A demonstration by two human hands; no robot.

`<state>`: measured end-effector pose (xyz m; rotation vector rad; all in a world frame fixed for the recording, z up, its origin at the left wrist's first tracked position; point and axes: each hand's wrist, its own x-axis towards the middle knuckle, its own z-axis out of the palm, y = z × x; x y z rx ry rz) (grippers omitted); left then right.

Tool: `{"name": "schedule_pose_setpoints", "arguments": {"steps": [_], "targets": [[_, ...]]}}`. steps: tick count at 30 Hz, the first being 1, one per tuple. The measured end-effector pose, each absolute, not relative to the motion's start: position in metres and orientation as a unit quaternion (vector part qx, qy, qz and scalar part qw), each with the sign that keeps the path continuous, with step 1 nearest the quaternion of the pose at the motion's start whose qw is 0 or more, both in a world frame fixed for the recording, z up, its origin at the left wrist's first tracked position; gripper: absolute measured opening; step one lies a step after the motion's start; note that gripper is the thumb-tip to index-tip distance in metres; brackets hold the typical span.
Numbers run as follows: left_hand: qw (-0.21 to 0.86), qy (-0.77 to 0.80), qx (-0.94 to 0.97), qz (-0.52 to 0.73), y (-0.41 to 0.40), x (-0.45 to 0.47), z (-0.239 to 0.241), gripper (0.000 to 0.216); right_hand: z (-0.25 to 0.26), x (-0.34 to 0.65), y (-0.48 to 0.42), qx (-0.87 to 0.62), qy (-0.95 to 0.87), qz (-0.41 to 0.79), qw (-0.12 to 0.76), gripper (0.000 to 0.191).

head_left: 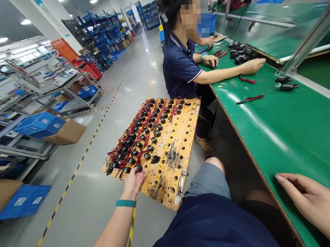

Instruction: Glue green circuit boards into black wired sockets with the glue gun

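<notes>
Black wired part (139, 168), at the near edge of the tilted wooden board (181, 132), sits right at the fingertips of the left hand (135, 176). Those fingers are drawn narrow about it; from here I can't tell whether they pinch it or only touch it. The right hand (314, 204), over the near end of the green surface (300, 131), is loose, with a gap between thumb and fingers and nothing seen in it.

I'd say the left hand does best to take the part by its rounded body, keep it straight, leave the red leads slack and not snag its close neighbours.

Now the counting, nearest first. Two hands belong to this person, and one board is before them. It carries well over twenty such parts; tangled leads spoil an exact tally. More than a dozen holes stand bare on its right side, and two metal latches (181, 185) line that edge. Beyond, two loose black parts (289, 86) lie on the surface, near one co-worker (181, 67) who reaches across it. Past that arm is one black heap (241, 54), too crowded to count.
</notes>
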<state>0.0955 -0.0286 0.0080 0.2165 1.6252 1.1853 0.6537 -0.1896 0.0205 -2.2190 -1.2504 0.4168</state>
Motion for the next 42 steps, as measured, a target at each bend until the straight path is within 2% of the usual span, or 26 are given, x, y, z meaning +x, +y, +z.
{"name": "schedule_pose_setpoints", "arguments": {"steps": [17, 20, 23, 25, 27, 29, 33, 35, 37, 40, 41, 42], "targets": [[0.541, 0.666, 0.098, 0.504, -0.025, 0.099, -0.009, 0.027, 0.021, 0.64, -0.183, -0.812, -0.503, 0.129, 0.267, 0.047], [0.57, 0.641, 0.101, 0.504, -0.029, 0.095, -0.002, 0.022, 0.032, 0.597, -0.15, -0.706, -0.637, 0.134, 0.279, 0.037], [0.601, 0.607, 0.113, 0.508, -0.033, 0.093, 0.008, 0.02, 0.047, 0.526, -0.094, -0.568, -0.754, 0.19, 0.269, 0.025], [0.615, 0.579, 0.133, 0.519, -0.035, 0.092, 0.016, 0.016, 0.053, 0.471, -0.054, -0.499, -0.792, 0.229, 0.266, 0.024], [0.62, 0.553, 0.161, 0.533, -0.035, 0.091, 0.025, 0.023, 0.053, 0.417, -0.018, -0.47, -0.809, 0.24, 0.26, 0.022], [0.618, 0.538, 0.19, 0.541, -0.033, 0.09, 0.034, 0.034, 0.046, 0.367, 0.012, -0.443, -0.823, 0.252, 0.253, 0.027], [0.615, 0.534, 0.232, 0.531, -0.026, 0.083, 0.05, 0.046, 0.031, 0.288, 0.055, -0.41, -0.835, 0.271, 0.248, 0.069], [0.608, 0.54, 0.257, 0.523, -0.022, 0.079, 0.053, 0.047, 0.025, 0.259, 0.072, -0.396, -0.84, 0.279, 0.245, 0.078], [0.596, 0.549, 0.274, 0.519, -0.02, 0.075, 0.052, 0.047, 0.022, 0.238, 0.084, -0.384, -0.845, 0.282, 0.241, 0.062], [0.586, 0.547, 0.264, 0.537, -0.025, 0.068, 0.044, 0.044, 0.022, 0.221, 0.095, -0.363, -0.859, 0.283, 0.225, 0.017], [0.583, 0.541, 0.253, 0.551, -0.028, 0.065, 0.041, 0.042, 0.024, 0.22, 0.096, -0.356, -0.864, 0.282, 0.217, 0.009], [0.578, 0.536, 0.241, 0.567, -0.032, 0.062, 0.037, 0.041, 0.027, 0.22, 0.098, -0.35, -0.87, 0.28, 0.208, 0.01]]}}
